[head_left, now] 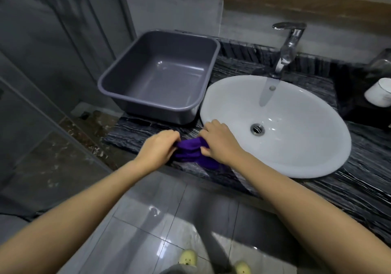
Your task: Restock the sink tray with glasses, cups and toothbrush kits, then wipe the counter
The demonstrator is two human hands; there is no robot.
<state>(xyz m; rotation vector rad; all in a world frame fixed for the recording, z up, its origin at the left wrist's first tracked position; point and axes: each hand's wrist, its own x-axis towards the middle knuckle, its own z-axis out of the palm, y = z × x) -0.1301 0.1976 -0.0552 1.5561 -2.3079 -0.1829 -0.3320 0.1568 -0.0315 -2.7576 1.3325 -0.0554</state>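
A bunched purple cloth (190, 151) lies on the dark marble counter (135, 129) near its front edge, just left of the white sink basin (296, 151). My left hand (157, 146) grips the cloth's left end and my right hand (219, 141) grips its right end, fingers curled into the fabric. A grey plastic tub (127, 102) stands empty on the counter behind the hands. At the far right edge a white cup (378, 92) sits on a dark tray (355, 104); the tray's other contents are out of view.
A chrome tap (288, 47) rises behind the basin, under a wood-framed mirror (296, 2). A glass shower screen (63, 51) stands to the left of the counter. Grey floor tiles (158, 220) and two yellow slippers show below.
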